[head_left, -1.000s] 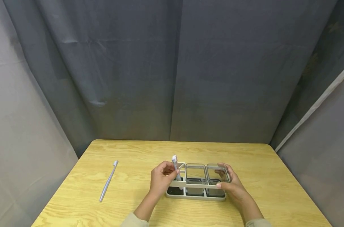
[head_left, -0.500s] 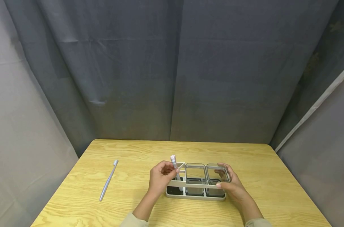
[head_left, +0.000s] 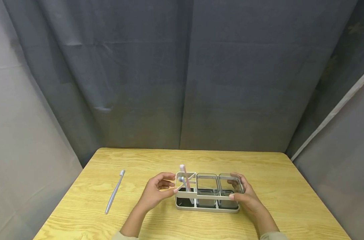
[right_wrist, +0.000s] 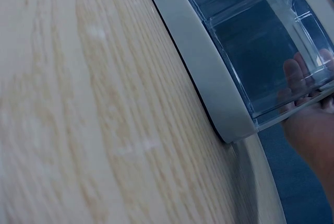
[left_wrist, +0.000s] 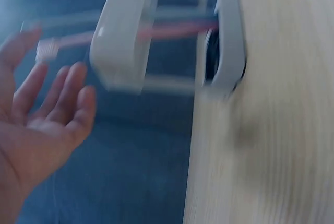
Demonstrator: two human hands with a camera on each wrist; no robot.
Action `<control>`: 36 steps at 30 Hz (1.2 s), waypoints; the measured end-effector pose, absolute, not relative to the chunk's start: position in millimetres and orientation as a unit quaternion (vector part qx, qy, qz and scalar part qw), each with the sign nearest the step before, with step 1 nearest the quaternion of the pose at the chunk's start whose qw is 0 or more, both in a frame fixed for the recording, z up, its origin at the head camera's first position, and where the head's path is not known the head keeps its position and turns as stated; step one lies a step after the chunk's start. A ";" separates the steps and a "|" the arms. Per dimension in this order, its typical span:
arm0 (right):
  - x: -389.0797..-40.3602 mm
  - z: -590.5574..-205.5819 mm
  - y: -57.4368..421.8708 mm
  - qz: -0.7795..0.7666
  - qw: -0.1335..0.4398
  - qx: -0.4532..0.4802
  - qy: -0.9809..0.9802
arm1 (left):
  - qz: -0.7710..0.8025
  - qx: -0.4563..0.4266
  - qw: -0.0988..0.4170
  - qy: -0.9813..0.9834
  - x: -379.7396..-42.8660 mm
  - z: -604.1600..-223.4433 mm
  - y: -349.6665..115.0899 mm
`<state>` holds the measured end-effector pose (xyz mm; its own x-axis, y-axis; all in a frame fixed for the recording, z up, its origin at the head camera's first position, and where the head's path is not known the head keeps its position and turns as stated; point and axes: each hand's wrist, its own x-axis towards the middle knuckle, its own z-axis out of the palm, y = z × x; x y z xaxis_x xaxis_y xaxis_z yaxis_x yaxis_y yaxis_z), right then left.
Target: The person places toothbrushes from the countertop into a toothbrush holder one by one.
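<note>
The right hand (head_left: 248,199) grips the holder (head_left: 206,209); the left hand (head_left: 154,194) (fingers loosely spread) is near the pink toothbrush (head_left: 186,177).

A curtained-off booth — grey drapes (head_left: 134,83) hang on three sides of a wood-grain table (head_left: 290,200).

On the wooden counter (head_left: 152,160), a slim blue toothbrush (head_left: 114,193) lies at left, its head pointing far. Well to its right sits the white rectangular rack (head_left: 207,209). Its left section holds a pink toothbrush (head_left: 186,179) and, beside it, a pale-blue toothbrush (head_left: 181,179); a square clear cup (head_left: 207,183) occupies the middle, another clear cup (head_left: 229,184) the right. Behind the counter hangs the grey cloth curtain (head_left: 182,76).
</note>
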<state>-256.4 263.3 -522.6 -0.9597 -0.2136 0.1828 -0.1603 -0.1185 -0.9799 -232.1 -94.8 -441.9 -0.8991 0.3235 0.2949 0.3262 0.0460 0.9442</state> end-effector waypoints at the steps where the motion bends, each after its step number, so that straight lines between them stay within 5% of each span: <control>1: -256.1 -522.4 263.2 -0.735 0.018 -0.140 0.663 | -0.645 -0.231 -0.007 -0.729 -231.2 -438.8 -100.1; 27: -258.2 -520.0 270.3 -0.736 0.021 -0.151 0.659 | -0.591 -0.201 -0.044 -0.780 -235.0 -441.4 -165.3; 36: -254.8 -518.7 270.2 -0.741 0.032 -0.142 0.656 | -0.607 -0.180 -0.057 -0.772 -241.7 -471.3 -190.1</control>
